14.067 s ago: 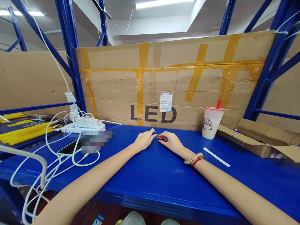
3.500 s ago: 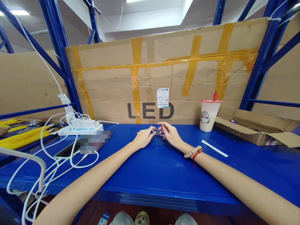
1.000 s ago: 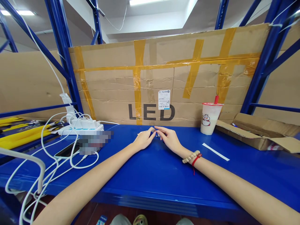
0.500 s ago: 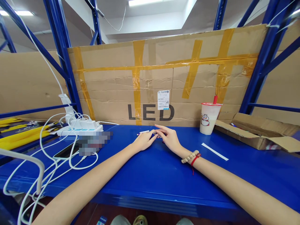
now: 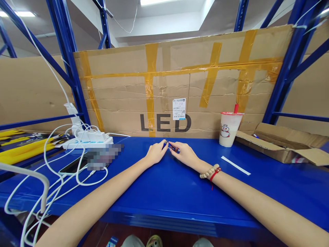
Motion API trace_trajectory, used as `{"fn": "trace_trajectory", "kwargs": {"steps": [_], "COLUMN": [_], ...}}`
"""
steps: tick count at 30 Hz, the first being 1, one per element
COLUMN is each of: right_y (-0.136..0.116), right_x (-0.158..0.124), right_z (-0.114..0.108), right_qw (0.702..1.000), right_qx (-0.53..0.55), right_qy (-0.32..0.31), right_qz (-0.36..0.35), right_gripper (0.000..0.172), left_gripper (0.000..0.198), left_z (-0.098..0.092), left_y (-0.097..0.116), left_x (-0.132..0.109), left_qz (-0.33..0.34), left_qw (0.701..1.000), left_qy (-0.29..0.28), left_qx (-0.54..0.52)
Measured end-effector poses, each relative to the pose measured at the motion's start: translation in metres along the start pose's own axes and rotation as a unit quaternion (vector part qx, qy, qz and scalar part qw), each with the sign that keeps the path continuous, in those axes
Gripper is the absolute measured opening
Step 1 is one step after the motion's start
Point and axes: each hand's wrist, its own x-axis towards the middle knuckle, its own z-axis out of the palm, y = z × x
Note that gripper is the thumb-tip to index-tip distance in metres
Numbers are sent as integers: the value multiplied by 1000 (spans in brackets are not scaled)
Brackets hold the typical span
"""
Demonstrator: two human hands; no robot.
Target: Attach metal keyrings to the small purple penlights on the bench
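Above the blue tabletop point(image 5: 164, 192), my two hands are close together near its back edge. My left hand point(image 5: 155, 153) is closed, its thumb and forefinger pinching a small dark piece point(image 5: 166, 142) at the fingertips. Facing it, my right hand point(image 5: 185, 154) is closed around a slim, dark, pen-like piece point(image 5: 176, 150) with shiny spots. A thin end of that piece points toward my left fingertips. Both pieces are small and partly covered by fingers, so I cannot tell whether they touch. Beads and a red cord circle my right wrist.
To the right stand a drink cup point(image 5: 229, 130) with a red straw and an open cardboard box point(image 5: 272, 147); a white strip point(image 5: 235, 165) lies before them. A power strip point(image 5: 89, 141), white cables point(image 5: 77, 171) and a phone point(image 5: 73, 166) occupy the left. Taped cardboard point(image 5: 123, 99) closes the back.
My fingertips have moved slightly apart and my right fingers have curled in. The slim, pen-like stick seen beyond my left hand no longer shows there; a dark piece now shows in my right fingers.
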Motion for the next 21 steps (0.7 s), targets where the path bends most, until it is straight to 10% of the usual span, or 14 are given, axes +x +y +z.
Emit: {"fn": "trace_trajectory", "kwargs": {"steps": [21], "right_y": [1], "right_x": [-2], "right_z": [-5], "right_qw": [993], "right_qx": [-57], "right_qy": [-34], "right_qz": [-101], "right_gripper": [23], "left_gripper": [28], "left_z": [1], "left_y": [-3], "left_x": [-1], "left_qz": [48], "left_qw": [996], "left_qy": [-11], "left_qx": [-74]}}
